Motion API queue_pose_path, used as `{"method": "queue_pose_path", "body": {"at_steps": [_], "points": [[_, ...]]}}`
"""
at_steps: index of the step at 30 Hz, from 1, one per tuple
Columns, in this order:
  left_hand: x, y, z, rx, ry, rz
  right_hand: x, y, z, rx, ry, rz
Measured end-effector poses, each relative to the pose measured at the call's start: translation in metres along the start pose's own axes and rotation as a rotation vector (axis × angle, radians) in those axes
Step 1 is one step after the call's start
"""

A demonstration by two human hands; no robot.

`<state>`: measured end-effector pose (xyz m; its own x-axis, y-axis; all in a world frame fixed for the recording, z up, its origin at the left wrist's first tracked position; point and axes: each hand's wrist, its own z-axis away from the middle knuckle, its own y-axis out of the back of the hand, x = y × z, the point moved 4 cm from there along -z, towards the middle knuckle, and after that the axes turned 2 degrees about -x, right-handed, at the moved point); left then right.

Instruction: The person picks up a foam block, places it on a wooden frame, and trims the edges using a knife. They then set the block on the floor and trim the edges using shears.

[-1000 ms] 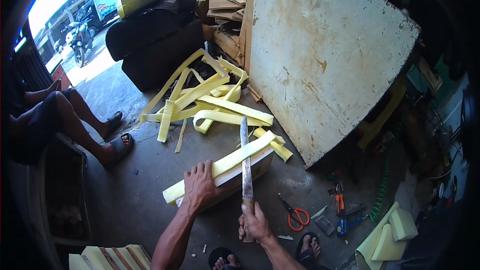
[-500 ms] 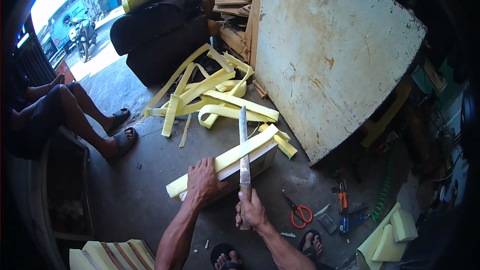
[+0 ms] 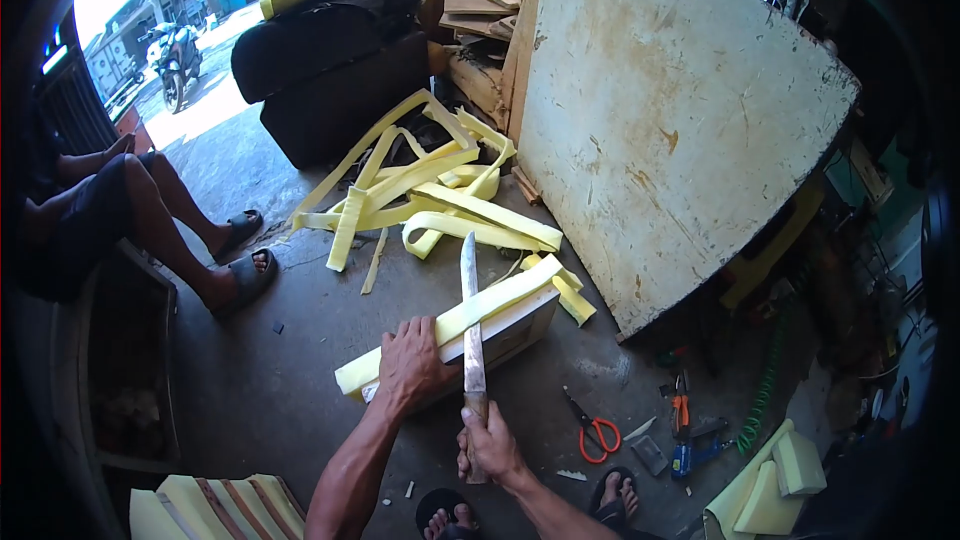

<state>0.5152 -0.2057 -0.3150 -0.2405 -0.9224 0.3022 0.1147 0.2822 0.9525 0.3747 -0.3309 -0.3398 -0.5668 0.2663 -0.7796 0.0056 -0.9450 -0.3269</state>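
A long yellow foam strip [image 3: 510,290] lies along the top of a pale box-like wooden piece [image 3: 520,325] on the floor. My left hand [image 3: 410,365] is closed over the strip's near end, pressing it against the wood, its thumb hidden on the near side. In my right hand [image 3: 490,445] is a long knife [image 3: 474,355], held by its wooden handle with the fingers wrapped round. Its blade points away from me and crosses the strip near the middle, just right of my left hand.
Beyond the strip lies a heap of cut foam strips [image 3: 440,180]. A large scuffed white board [image 3: 680,130] leans at the right. Red-handled scissors [image 3: 598,440] and pliers [image 3: 681,415] lie near my right foot. At left, a person [image 3: 150,210] sits; a dark upholstered seat [image 3: 340,90] stands behind the heap.
The knife has been drawn back toward me and slightly left across the strip, my right hand moving with it. My left hand keeps its place on the foam. The view has shifted slightly.
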Motion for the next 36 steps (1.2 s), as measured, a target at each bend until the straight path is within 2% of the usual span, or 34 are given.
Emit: {"method": "queue_pose_path", "body": {"at_steps": [2,6,8,10,12,13,15,20,26,29,33,36], "points": [[-0.001,-0.001,-0.001,0.009,-0.010,0.017,-0.011,0.004,-0.012,-0.015,0.024,0.032],[-0.008,0.001,-0.006,-0.026,0.018,0.060,0.015,-0.014,0.028,-0.039,-0.014,-0.016],[-0.012,-0.002,0.000,0.032,-0.096,-0.017,0.021,-0.007,0.020,-0.025,-0.024,-0.004],[-0.024,0.009,0.013,0.011,-0.103,-0.053,0.000,-0.002,0.001,-0.021,-0.024,-0.024],[-0.048,0.003,0.039,-0.007,0.115,-0.078,0.002,-0.005,0.001,-0.027,-0.038,-0.042],[-0.049,0.002,0.043,-0.012,0.123,-0.059,0.014,-0.012,0.010,-0.030,-0.038,-0.048],[-0.047,0.004,0.039,-0.028,0.127,-0.076,0.029,-0.022,0.030,-0.013,-0.050,-0.051],[-0.044,0.004,0.038,-0.033,0.117,-0.044,-0.002,-0.013,-0.008,-0.070,-0.005,0.005],[-0.054,0.004,0.027,-0.034,0.112,-0.069,0.033,-0.027,0.022,-0.065,-0.031,0.036],[-0.049,-0.002,0.035,-0.046,0.093,-0.074,-0.005,-0.024,-0.012,-0.028,-0.017,0.132],[-0.050,0.004,0.034,-0.025,0.125,-0.067,0.026,-0.034,0.025,-0.012,-0.042,0.117],[-0.045,-0.003,0.042,-0.051,0.112,-0.072,0.018,-0.033,0.011,-0.034,-0.046,0.120]]}}
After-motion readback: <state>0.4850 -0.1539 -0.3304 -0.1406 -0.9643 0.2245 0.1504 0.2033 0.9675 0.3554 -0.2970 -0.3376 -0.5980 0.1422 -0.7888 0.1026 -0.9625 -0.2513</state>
